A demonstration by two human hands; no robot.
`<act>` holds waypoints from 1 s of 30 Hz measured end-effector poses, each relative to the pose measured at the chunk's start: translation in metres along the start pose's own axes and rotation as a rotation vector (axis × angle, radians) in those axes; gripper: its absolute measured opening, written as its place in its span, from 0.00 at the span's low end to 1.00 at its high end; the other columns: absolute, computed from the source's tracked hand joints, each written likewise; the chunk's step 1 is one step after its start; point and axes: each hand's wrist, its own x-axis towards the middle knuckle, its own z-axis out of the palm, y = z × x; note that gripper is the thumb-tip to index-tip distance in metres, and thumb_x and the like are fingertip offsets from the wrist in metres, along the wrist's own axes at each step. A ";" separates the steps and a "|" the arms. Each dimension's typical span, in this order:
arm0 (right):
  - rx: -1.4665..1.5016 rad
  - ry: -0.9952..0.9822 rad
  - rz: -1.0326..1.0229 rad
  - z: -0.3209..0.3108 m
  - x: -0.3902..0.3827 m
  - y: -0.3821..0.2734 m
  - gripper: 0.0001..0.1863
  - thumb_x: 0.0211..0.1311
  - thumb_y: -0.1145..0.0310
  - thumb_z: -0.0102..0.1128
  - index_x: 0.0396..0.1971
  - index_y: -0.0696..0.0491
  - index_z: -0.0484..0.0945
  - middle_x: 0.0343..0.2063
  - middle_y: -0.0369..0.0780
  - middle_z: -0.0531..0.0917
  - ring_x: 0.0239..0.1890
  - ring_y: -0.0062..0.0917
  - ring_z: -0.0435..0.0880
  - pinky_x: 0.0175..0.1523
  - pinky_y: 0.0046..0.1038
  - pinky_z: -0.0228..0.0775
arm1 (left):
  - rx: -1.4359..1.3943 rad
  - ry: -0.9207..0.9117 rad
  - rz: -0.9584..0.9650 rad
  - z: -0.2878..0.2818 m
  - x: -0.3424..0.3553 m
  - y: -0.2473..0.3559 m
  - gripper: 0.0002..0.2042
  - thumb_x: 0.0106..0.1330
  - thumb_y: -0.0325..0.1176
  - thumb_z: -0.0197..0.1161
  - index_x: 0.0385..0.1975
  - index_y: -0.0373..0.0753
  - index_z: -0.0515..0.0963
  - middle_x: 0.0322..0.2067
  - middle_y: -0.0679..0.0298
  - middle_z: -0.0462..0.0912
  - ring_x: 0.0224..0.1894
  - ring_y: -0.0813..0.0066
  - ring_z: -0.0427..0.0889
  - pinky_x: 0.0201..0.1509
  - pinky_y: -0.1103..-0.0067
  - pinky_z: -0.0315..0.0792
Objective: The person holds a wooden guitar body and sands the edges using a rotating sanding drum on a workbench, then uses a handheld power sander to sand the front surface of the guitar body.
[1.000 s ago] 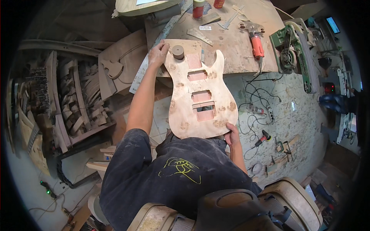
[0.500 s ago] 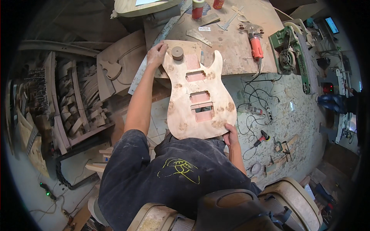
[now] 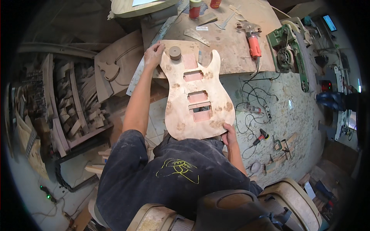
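Note:
I hold a pale wooden electric guitar body [image 3: 179,111] with brown burl spots, a neck pocket and several routed cavities. My left hand [image 3: 154,55] is closed on its upper left horn, fingers at the edge. Around the lower right edge my right hand [image 3: 229,135] is wrapped, thumb on top. The body's far end rests at the workbench's front edge, and its near end is against my waist. A brown cylindrical roll [image 3: 175,53] sits close to the left horn; whether it stands on the horn or on the board behind cannot be told.
On the workbench [image 3: 227,50] lie a red power tool [image 3: 254,45], a caliper [image 3: 226,21], a red can [image 3: 194,9] and a flat template [image 3: 196,37]. A green belt sander [image 3: 287,54] stands at right. Cables [image 3: 256,104] trail over the floor; wood scraps [image 3: 83,111] fill a left rack.
The whole view has shifted slightly, so bench and guitar body sit a little further left. Both hands keep the same hold on the guitar body.

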 end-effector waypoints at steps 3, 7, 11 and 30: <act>-0.023 -0.011 -0.009 0.002 0.001 -0.003 0.37 0.58 0.72 0.62 0.67 0.63 0.60 0.60 0.48 0.75 0.60 0.36 0.78 0.64 0.38 0.73 | -0.113 0.060 0.069 0.007 -0.006 -0.003 0.24 0.65 0.52 0.60 0.48 0.37 0.83 0.59 0.60 0.79 0.59 0.59 0.80 0.62 0.74 0.70; -0.043 -0.019 -0.043 0.011 0.002 -0.008 0.37 0.58 0.72 0.62 0.67 0.64 0.60 0.60 0.48 0.76 0.60 0.36 0.78 0.64 0.38 0.73 | -0.193 0.232 0.089 0.020 -0.010 -0.008 0.22 0.70 0.48 0.56 0.47 0.33 0.83 0.60 0.51 0.78 0.60 0.57 0.79 0.63 0.74 0.69; -0.065 -0.043 -0.013 0.015 0.003 -0.014 0.36 0.58 0.72 0.61 0.67 0.64 0.60 0.61 0.48 0.75 0.60 0.37 0.78 0.65 0.38 0.73 | -0.161 0.477 0.034 0.022 -0.011 -0.017 0.22 0.72 0.47 0.53 0.46 0.33 0.83 0.55 0.48 0.81 0.57 0.54 0.81 0.61 0.71 0.71; -0.054 0.045 0.020 -0.009 -0.020 0.003 0.37 0.61 0.72 0.58 0.69 0.64 0.56 0.64 0.50 0.72 0.64 0.38 0.75 0.69 0.39 0.67 | -0.152 0.323 0.078 0.024 -0.027 -0.011 0.20 0.74 0.42 0.51 0.48 0.31 0.82 0.55 0.49 0.81 0.69 0.50 0.68 0.72 0.67 0.60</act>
